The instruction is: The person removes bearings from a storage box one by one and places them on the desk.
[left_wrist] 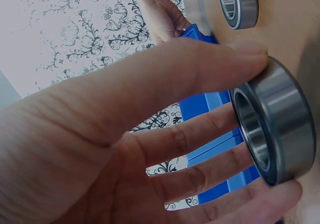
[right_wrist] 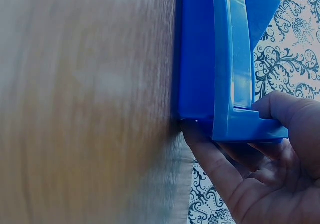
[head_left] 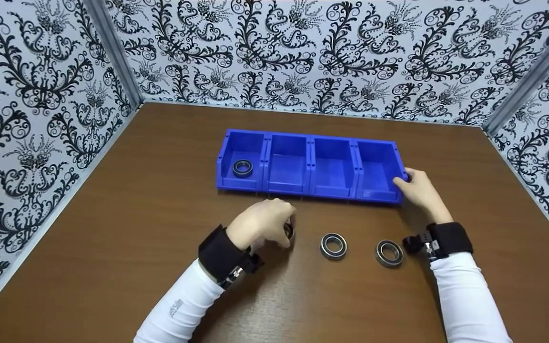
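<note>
My left hand (head_left: 266, 220) pinches a steel ball bearing (left_wrist: 280, 119) by its rim between thumb and fingers; in the head view the hand covers most of that bearing. It is in front of a blue four-part bin (head_left: 288, 186). My right hand (head_left: 420, 193) grips the bin's right end wall, thumb inside and fingers outside, as the right wrist view (right_wrist: 270, 164) also shows. Another bearing (head_left: 242, 168) lies in the bin's leftmost compartment. Two more bearings lie on the table: one in the middle (head_left: 333, 246) and one bearing farther right (head_left: 389, 253), near the right wrist.
The brown wooden table (head_left: 112, 228) carries everything. Patterned panels (head_left: 274, 57) close it in at the back and both sides, with grey posts (head_left: 112, 52) at the corners. The bin's other three compartments show bare blue floors.
</note>
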`<state>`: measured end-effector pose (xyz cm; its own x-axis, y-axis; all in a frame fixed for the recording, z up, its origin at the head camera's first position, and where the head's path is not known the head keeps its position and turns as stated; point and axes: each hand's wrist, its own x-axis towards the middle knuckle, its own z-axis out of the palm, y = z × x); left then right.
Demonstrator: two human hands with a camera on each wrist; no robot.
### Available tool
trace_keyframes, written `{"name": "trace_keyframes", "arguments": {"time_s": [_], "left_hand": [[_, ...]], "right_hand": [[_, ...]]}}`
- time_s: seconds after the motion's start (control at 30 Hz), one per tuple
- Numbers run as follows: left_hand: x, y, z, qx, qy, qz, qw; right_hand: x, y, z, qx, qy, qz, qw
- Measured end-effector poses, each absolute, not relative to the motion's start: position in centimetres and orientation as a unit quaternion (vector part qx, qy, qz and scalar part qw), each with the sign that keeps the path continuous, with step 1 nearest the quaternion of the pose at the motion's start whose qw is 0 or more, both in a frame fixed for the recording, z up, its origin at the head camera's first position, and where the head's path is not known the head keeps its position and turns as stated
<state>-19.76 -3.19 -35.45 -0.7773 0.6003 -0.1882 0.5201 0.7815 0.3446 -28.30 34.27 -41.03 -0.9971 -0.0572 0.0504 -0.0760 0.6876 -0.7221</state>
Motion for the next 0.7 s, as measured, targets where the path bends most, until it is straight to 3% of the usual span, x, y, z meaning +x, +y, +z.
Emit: {"name": "trace_keyframes", "arguments": {"time_s": [0.7], "left_hand": [[-19.8,-2.7,-36.6,0.287,0.939,0.112,0.151]], "right_hand": [[-28.3,34.1,-41.0,0.031,-0.92,0.392,0.01]]}}
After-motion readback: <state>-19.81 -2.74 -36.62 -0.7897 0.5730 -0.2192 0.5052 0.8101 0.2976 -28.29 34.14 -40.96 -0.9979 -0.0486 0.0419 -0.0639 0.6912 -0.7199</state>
